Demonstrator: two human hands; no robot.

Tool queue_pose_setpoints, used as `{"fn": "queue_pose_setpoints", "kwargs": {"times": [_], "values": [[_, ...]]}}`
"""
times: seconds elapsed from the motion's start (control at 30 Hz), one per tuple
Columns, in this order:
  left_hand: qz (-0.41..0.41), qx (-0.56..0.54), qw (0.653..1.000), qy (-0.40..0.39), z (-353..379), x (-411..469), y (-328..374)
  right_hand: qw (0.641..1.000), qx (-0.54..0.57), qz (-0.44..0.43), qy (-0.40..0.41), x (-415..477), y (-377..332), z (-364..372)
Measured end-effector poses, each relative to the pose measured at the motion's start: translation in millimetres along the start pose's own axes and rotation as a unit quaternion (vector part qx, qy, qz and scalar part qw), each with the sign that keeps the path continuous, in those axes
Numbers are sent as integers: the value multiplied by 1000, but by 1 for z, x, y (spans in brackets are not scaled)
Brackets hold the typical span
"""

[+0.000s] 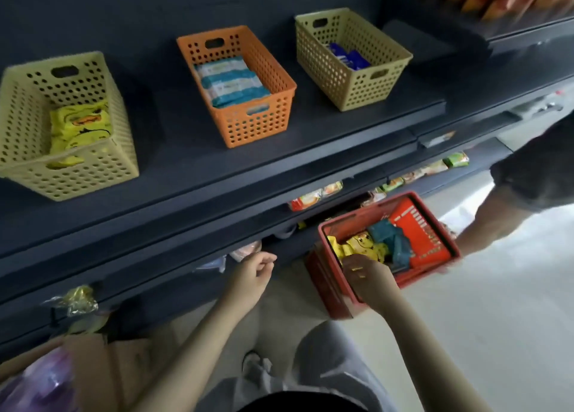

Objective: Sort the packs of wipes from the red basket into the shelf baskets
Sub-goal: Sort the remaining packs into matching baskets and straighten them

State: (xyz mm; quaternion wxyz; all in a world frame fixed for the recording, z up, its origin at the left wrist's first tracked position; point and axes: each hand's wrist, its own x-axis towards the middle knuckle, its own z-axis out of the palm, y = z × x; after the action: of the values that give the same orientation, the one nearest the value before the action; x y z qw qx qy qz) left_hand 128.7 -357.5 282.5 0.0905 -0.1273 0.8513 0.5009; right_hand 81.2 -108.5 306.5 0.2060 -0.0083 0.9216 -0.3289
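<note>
Dark shelf (279, 150) runs above and beyond both hands.

Risks: the red plastic basket (366, 215), under the right hand (366, 275), seems to be propped at its far side by another person's hand (447, 228). A hard dig could jolt or tip it. Packs inside lie jumbled, so a blind grab may lift two, or the wrong colour for the target basket.

Containers:
- Up and far left of the left hand (254, 271): pale yellow perforated basket (93, 169), holding yellow cartoon-print packs (80, 125).
- Straight above the left hand: orange perforated basket (257, 122), holding blue-and-white striped packs (230, 82).
- High above the right hand: second pale yellow basket (357, 82), holding dark blue packs (351, 58).
- Red basket: yellow wipe packs (363, 245) at the right hand, teal pack (391, 237) just beyond.

Right hand reaches down with its fingertips hidden among the yellow packs, so a grip cannot be told. Left hand is loosely curled and holds nothing.
</note>
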Motion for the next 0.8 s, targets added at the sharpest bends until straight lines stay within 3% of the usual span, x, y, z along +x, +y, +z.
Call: {"fn": "queue_pose_setpoints", "kwargs": {"times": [0.2, 0.37, 0.5, 0.8], "values": [[-48, -16, 995, -88, 71, 35, 15, 994, 39, 101, 16, 5, 80, -32], [-63, -15, 994, -92, 140, 85, 54, 993, 50, 107, 3, 39, 140, -92], [-74, 23, 987, -138, 205, 132, 61, 989, 71, 127, 14, 98, 202, -126], [-53, 108, 973, -195, 381, 286, 29, 959, 103, 265, 18, 254, 359, -65]]}}
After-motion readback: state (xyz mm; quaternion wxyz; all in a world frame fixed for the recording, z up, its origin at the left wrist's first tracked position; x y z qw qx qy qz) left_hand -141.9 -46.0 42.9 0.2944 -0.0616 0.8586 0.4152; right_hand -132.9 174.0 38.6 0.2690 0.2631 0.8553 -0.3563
